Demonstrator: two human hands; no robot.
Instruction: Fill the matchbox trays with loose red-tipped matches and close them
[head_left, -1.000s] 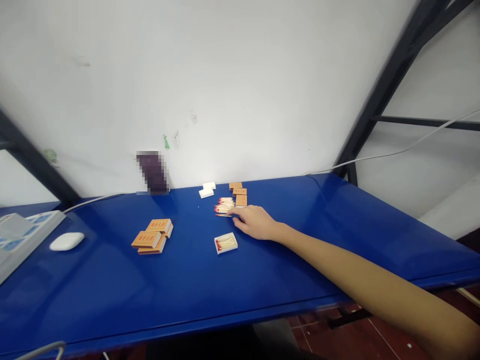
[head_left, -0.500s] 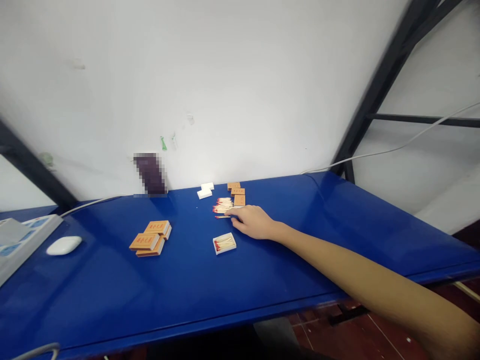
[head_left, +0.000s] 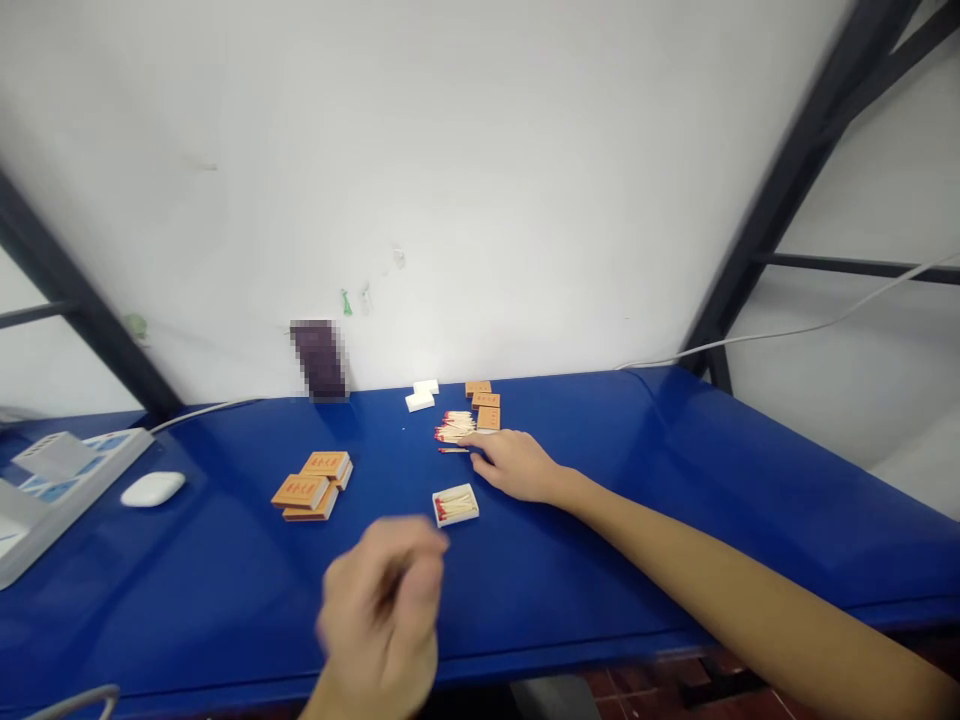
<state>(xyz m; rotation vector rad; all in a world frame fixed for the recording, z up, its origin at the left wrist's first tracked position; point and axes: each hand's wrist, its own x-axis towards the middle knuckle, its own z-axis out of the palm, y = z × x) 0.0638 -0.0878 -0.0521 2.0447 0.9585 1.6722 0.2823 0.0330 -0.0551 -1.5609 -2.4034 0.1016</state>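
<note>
My right hand [head_left: 517,465] rests at the heap of red-tipped matches [head_left: 454,428], its index finger stretched to the heap's near edge and its thumb apart below. I see nothing held in it. A single match [head_left: 452,450] lies just in front of the heap, by the fingertips. Closer to me is a white matchbox tray [head_left: 469,514] with matches in it. My left hand [head_left: 382,605] hangs over the front of the table, left of the tray, fingers curled; blur hides whether it holds anything.
Orange matchboxes [head_left: 311,490] are stacked to the left. More orange boxes [head_left: 486,400] stand behind the heap, next to white trays [head_left: 421,398]. A white oval case [head_left: 153,489] and a power strip [head_left: 82,500] lie far left on the blue table [head_left: 637,540].
My left hand has come into view from below, near the filled tray. The camera view has shifted slightly. My right hand stays by the match heap.
</note>
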